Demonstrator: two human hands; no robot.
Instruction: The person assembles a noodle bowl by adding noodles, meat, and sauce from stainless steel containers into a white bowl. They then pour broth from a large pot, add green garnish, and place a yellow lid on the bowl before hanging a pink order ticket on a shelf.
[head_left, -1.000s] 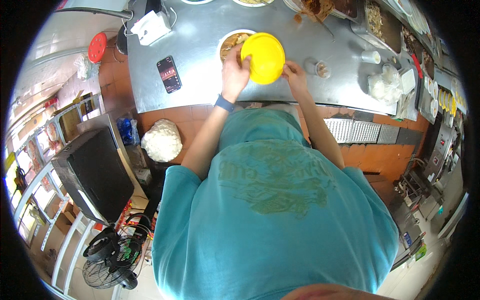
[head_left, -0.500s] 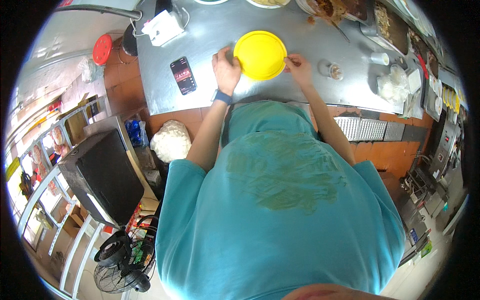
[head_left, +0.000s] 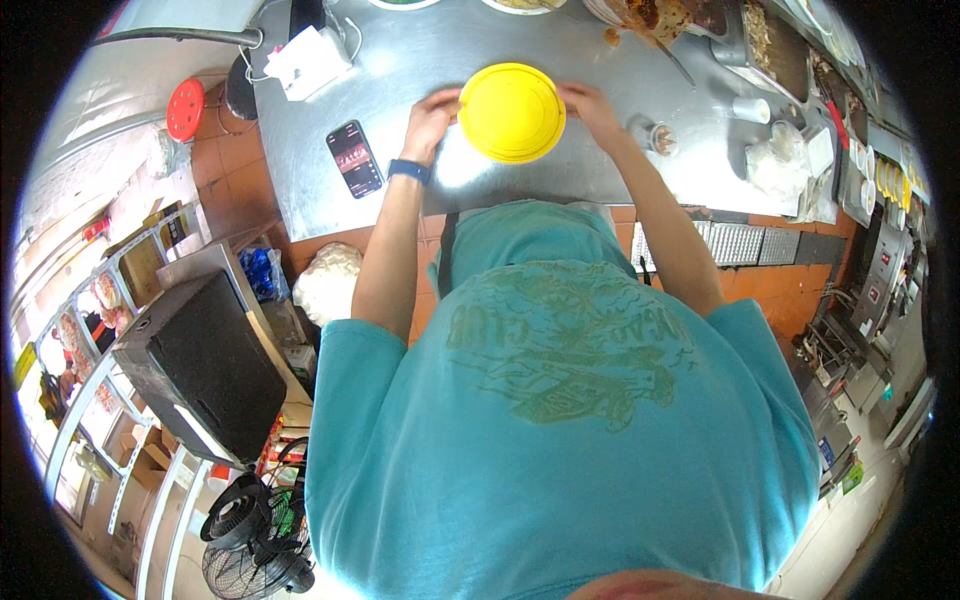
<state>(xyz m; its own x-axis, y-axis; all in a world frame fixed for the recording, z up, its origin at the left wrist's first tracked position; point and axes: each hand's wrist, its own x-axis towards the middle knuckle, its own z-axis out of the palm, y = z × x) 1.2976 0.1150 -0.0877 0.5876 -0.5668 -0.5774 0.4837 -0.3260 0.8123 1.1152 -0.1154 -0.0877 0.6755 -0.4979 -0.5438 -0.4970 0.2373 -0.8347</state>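
A round yellow lid [head_left: 512, 113] with a raised rim is at the near middle of the steel table. Whether a container is under it is hidden. My left hand [head_left: 432, 121], with a dark watch on its wrist, grips the lid's left rim, its fingertips partly hidden behind the edge. Opposite it, my right hand [head_left: 590, 110] holds the right rim, fingers curled around the edge. To the left of my left hand lies a phone [head_left: 355, 160] with a lit screen. A small clear cup [head_left: 662, 140] stands to the right of my right hand.
Bowls [head_left: 523, 5] line the far edge of the steel table [head_left: 400, 60]. A white boxy device [head_left: 308, 64] with a cord sits far left. At right are a white cup [head_left: 751, 110], plastic bags [head_left: 778, 160] and a metal tray [head_left: 765, 45]. A red stool [head_left: 186, 110] stands beyond the left edge.
My left hand has turned from lying over the near left edge to gripping the left rim. My right hand has moved slightly farther up the right rim. The whole view has shifted a little.
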